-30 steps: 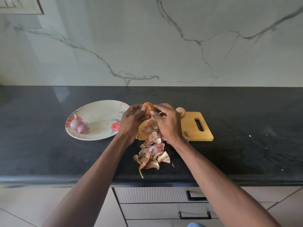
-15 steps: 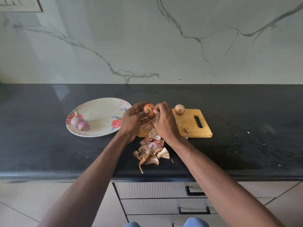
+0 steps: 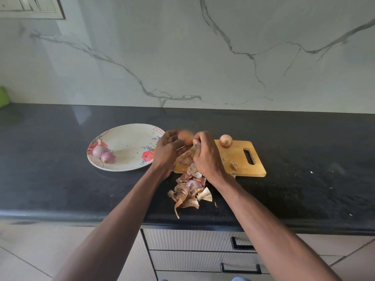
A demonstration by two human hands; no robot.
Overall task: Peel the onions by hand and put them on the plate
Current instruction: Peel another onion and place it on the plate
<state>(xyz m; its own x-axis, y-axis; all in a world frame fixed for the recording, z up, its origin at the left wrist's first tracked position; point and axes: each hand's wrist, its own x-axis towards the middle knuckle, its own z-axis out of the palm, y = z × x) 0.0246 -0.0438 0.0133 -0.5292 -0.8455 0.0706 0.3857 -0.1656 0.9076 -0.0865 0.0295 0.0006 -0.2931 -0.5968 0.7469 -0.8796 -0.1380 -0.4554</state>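
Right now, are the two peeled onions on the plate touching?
Touching. Head view: the smaller onion overlaps the larger onion with no plate showing between.

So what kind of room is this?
Most likely a home kitchen: a black stone counter with drawers below, a wooden cutting board, and a flowered plate holding peeled onions.

Both bare forearms reach in from the lower edge, the left from about 7 o'clock and the right from about 5 o'clock, and the hands meet near the middle. The left hand (image 3: 168, 148) is curled, its fingers cupped round an onion (image 3: 185, 137). The right hand (image 3: 206, 154) sits at its 3 o'clock side, back up, fingertips bent and pinching at the onion's skin.
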